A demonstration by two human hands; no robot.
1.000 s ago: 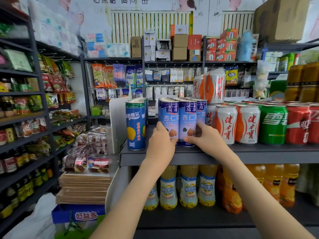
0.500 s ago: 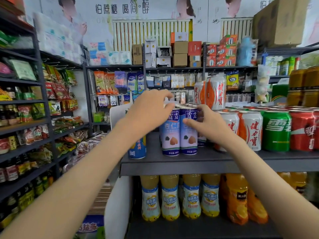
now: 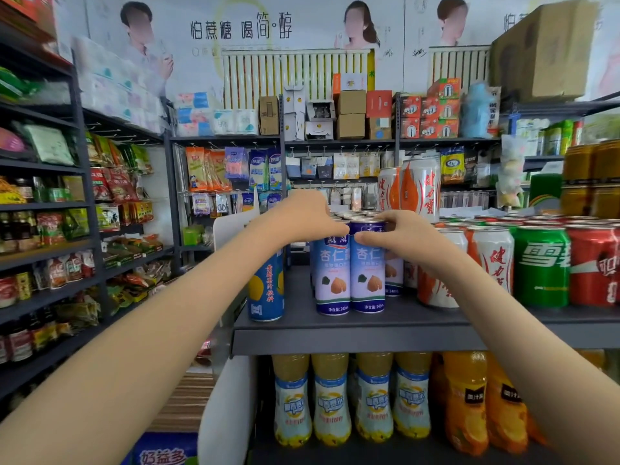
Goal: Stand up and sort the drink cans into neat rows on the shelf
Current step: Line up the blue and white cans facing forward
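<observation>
Two tall blue-and-white almond drink cans stand side by side at the front of the grey shelf (image 3: 402, 340), with more of the same behind them. My left hand (image 3: 302, 219) curls over the top of the left almond can (image 3: 332, 280). My right hand (image 3: 399, 236) grips the upper part of the right almond can (image 3: 367, 280), thumb on its front. A blue juice can (image 3: 266, 293) stands apart to the left, partly hidden by my left forearm. To the right stand white-and-orange cans (image 3: 493, 260), a green can (image 3: 540, 263) and a red can (image 3: 593, 266).
Two white-and-orange cans (image 3: 419, 189) sit stacked on top of the back rows. A white divider panel (image 3: 228, 229) closes the shelf's left end. Yellow drink bottles (image 3: 330, 407) and orange juice bottles (image 3: 466, 404) fill the shelf below. Snack shelves line the left aisle.
Both hands have moved up from the lower bodies of the almond cans to their tops. My left hand lifted away, then came back down onto the left can.
</observation>
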